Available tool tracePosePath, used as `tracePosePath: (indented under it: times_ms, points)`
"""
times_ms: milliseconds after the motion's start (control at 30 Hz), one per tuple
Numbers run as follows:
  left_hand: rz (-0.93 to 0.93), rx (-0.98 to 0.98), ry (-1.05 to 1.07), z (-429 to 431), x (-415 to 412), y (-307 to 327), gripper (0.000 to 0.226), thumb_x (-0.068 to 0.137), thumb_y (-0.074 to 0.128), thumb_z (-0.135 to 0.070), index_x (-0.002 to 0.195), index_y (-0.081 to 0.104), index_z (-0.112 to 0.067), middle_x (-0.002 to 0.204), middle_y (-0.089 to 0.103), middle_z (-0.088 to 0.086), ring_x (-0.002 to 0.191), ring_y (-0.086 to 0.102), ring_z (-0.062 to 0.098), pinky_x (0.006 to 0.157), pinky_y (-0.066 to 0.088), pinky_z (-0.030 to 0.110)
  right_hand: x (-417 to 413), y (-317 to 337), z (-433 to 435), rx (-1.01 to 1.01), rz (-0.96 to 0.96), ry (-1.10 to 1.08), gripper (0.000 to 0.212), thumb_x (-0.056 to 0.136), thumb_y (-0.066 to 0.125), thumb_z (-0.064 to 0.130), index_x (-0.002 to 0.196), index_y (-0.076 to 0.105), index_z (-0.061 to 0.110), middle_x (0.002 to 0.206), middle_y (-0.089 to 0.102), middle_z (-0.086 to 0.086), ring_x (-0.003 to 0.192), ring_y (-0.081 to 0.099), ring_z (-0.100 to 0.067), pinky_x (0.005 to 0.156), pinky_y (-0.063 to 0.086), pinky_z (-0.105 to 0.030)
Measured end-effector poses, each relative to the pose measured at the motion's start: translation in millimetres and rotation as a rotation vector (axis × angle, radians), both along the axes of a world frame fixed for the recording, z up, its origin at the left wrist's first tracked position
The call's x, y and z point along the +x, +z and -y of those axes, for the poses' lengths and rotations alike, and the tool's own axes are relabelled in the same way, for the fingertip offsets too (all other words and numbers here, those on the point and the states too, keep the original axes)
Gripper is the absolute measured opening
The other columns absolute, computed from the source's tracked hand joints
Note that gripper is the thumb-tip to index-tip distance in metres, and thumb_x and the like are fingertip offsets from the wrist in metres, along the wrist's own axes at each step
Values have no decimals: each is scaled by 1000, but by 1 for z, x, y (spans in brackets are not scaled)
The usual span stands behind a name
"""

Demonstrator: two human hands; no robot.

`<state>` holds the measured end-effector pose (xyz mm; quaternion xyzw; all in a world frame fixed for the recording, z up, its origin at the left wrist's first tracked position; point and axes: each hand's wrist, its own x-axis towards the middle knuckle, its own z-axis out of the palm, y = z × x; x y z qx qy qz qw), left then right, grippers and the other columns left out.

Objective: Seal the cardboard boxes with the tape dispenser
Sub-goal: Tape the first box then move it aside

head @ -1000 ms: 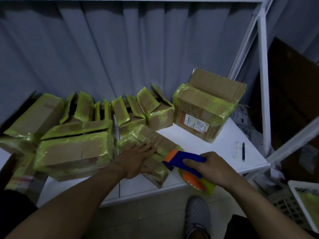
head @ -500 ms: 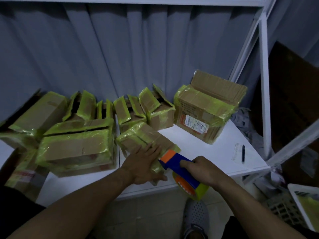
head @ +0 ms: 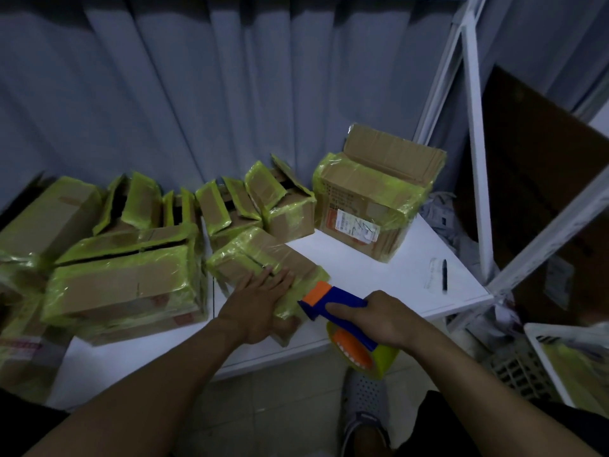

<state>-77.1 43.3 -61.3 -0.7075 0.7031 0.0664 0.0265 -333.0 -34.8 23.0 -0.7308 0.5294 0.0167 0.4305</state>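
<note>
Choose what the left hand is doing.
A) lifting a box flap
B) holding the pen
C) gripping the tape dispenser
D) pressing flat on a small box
D: the left hand lies flat, fingers straight, on the small box; the right hand holds the tape dispenser.

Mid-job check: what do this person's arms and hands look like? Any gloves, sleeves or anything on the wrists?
Both are bare. The left hand and right hand wear no gloves, and no sleeve shows on the left forearm or right forearm up to the picture's bottom edge. I make out no watch, ring or wristband, though the light is dim.
</note>
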Motion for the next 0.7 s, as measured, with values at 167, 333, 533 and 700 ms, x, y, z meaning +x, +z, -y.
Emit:
tracePosePath:
  times_ms: [167,333,533,700]
  points:
    - [15,50,-13,-3,0,8,101,86,41,-78,157,-13,-30,163,-16,-11,152,-10,18,121,-2,44,-24,-4,-7,128,-3,-22,58,78,71,73,80,64,15,69,68,2,55,63,-9,56,45,-21]
    - [9,156,-17,-1,-4,20,95,80,5,-89,155,-13,-34,162,-19,-11,151,-13,18,122,-1,47,-28,-12,-11,119,26,-53,60,78,70,74,88,68,15,73,72,2,61,68,-10,56,47,-20]
    - [-127,88,86,3,-11,20,87,84,-3,-77,158,0,-33,166,-4,-14,152,-7,14,122,-1,44,-26,-8,-14,76,13,-39,60,79,70,74,83,68,14,70,71,1,58,65,-9,57,45,-20]
    - [-61,88,27,-1,-10,22,122,54,-35,-87,158,-2,-31,166,-6,-11,153,-5,18,122,3,47,-42,-1,-18,112,48,-75,59,79,70,73,82,68,15,64,68,5,52,63,-6,57,44,-20]
